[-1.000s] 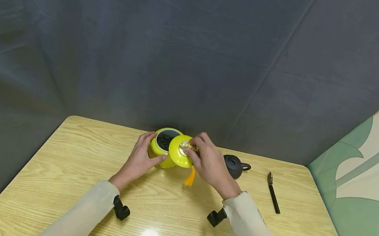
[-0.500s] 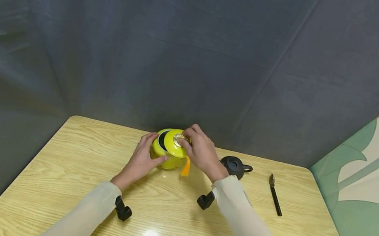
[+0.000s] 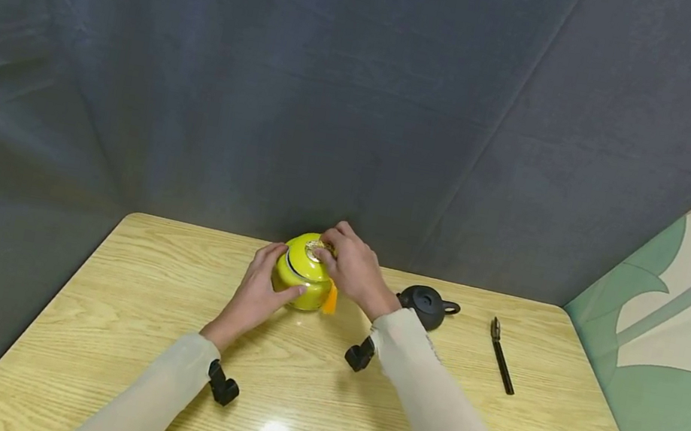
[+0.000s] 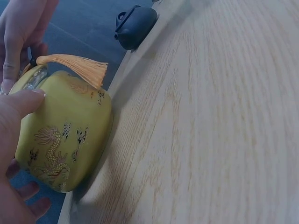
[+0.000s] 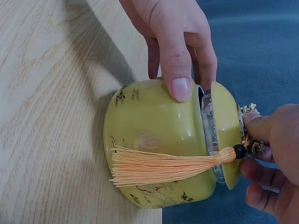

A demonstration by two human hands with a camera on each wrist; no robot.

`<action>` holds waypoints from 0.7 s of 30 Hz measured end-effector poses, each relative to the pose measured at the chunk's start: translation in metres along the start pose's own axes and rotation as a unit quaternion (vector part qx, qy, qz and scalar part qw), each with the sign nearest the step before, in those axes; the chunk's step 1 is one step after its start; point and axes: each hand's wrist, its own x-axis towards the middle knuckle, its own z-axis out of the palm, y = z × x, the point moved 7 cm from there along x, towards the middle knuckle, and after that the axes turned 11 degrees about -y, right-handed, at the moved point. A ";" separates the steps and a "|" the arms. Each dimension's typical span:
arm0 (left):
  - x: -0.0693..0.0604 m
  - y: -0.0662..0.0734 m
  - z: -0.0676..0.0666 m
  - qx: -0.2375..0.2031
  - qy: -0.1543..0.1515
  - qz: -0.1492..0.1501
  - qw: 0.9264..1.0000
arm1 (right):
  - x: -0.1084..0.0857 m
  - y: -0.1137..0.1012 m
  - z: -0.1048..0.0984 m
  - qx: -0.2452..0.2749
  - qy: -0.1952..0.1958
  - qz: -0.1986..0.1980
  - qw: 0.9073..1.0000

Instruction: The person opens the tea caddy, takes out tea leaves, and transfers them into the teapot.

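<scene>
A yellow jar (image 3: 307, 299) with painted dragons stands near the table's back edge. Its domed lid (image 3: 298, 259) sits over the mouth, slightly raised; in the right wrist view a clear inner rim (image 5: 208, 121) shows in the gap. My left hand (image 3: 259, 291) grips the jar's left side, thumb in front, other fingers behind. With thumb and fingers, my right hand (image 3: 352, 264) pinches the lid's ornate metal knob (image 5: 252, 114). From the knob hangs an orange tassel (image 5: 163, 168) with a black bead, lying against the jar wall. What is inside the jar is hidden now.
Right of the jar is a small dark teapot (image 3: 426, 305), its handle pointing right. Farther right lies a black pen-like tool (image 3: 502, 356) with a metallic end. A dark curtain (image 3: 338, 92) rises behind the wooden table (image 3: 168, 292).
My right hand has carried the lid leftward from the jar's right side onto its mouth, covering the dark contents seen before. The left hand has kept its grip on the jar.
</scene>
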 end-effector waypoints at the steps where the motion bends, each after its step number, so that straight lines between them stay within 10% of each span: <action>1: 0.000 0.000 0.000 0.000 0.000 0.001 1.000 | 0.001 0.000 0.000 -0.001 0.000 0.000 1.000; 21: -0.001 0.005 0.000 0.001 -0.001 0.000 1.000 | 0.010 0.000 0.010 -0.013 -0.011 0.009 1.000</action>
